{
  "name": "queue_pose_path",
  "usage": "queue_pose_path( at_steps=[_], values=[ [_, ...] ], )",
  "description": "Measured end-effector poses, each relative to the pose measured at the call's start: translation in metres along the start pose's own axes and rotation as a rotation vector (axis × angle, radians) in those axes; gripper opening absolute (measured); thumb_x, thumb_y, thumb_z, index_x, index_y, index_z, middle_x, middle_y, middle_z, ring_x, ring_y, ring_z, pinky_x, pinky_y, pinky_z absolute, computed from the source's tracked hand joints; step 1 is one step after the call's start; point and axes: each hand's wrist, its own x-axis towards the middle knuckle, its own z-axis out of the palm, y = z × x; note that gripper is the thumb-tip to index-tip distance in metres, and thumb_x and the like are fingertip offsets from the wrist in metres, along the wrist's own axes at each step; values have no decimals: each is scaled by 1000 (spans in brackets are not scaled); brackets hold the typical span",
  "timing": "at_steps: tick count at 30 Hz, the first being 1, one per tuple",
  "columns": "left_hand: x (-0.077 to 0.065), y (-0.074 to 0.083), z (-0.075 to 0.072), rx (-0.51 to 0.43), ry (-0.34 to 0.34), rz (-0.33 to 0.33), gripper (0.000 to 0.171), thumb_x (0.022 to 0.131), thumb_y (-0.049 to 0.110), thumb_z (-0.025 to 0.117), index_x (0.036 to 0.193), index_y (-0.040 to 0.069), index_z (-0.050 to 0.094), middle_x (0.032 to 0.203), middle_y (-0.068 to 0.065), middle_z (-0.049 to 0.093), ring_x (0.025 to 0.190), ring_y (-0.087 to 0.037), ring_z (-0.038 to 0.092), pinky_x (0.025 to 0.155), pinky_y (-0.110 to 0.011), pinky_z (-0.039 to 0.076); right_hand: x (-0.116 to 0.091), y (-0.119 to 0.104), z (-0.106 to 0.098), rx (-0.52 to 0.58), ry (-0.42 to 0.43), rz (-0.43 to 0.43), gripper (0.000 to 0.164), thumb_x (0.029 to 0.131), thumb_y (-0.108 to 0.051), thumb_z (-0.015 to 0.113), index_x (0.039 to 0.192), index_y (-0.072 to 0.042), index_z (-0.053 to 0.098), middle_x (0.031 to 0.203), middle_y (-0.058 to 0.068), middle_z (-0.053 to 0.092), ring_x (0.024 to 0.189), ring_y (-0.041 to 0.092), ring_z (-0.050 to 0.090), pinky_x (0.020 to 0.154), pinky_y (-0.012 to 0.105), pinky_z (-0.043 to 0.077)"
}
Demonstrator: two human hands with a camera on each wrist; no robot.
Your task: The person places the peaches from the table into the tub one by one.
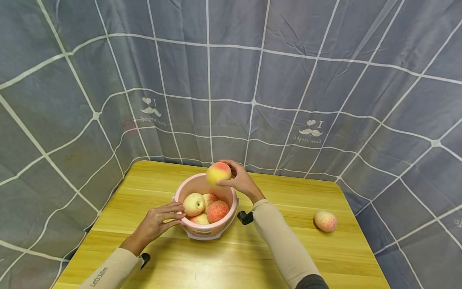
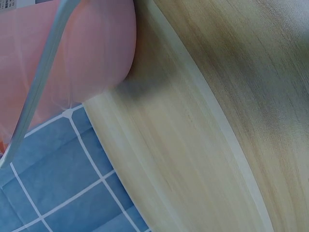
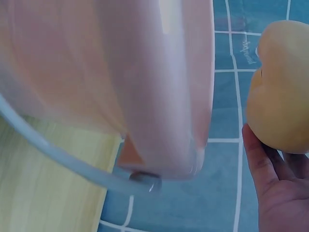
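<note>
A yellow peach with a red blush (image 1: 218, 174) is gripped between the fingers and thumb of my right hand (image 1: 242, 181), above the far right rim of a pink bucket (image 1: 213, 232). In the right wrist view the same peach (image 3: 282, 92) sits in the right fingers, apart from the bucket wall. My left hand (image 1: 159, 220) rests its nearly straight fingers on the bucket's left rim. Inside lie several peaches, among them a pale yellow one (image 1: 193, 204) and a red one (image 1: 218, 211). The left wrist view shows the bucket side (image 2: 96, 48), without the hand.
Another peach (image 1: 325, 221), pale with pink speckles, lies on the right part of the wooden table (image 1: 285, 192). The bucket's light handle (image 2: 41, 77) hangs down along its side. A grey curtain with white grid lines (image 1: 231, 80) surrounds the table's back and sides.
</note>
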Motion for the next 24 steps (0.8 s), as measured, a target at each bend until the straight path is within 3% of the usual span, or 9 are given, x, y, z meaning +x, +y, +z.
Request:
queue_pose_path(
  at_steps=[5,11,18,24],
  values=[
    [-2,-1,-3,-14,-34,-34,22,76,20,78,91,4,78,100,-16,72,99,-37,67,101,-18,46,4,0,6,1,-33,-10,69,79,1,76,139,5,43,134,21,52,112,28,57,99,35,51],
    [-4,-2,-3,-12,-30,-32,22,72,16,80,90,4,78,99,-16,72,99,-37,67,101,-18,46,6,2,11,1,-49,-4,68,79,2,75,139,5,44,131,22,53,110,28,58,98,36,52],
    [-4,0,-4,-24,-31,-32,22,71,13,81,91,4,78,100,-16,72,99,-37,67,101,-19,47,4,3,10,22,-32,22,61,85,0,71,139,4,43,137,28,47,129,39,45,114,47,36],
    [-4,-1,-5,-33,-10,-22,24,68,10,82,91,4,78,100,-16,72,101,-34,67,102,-21,47,1,7,5,52,-20,20,57,88,-1,68,139,4,43,138,28,46,131,42,42,114,53,34]
  ],
)
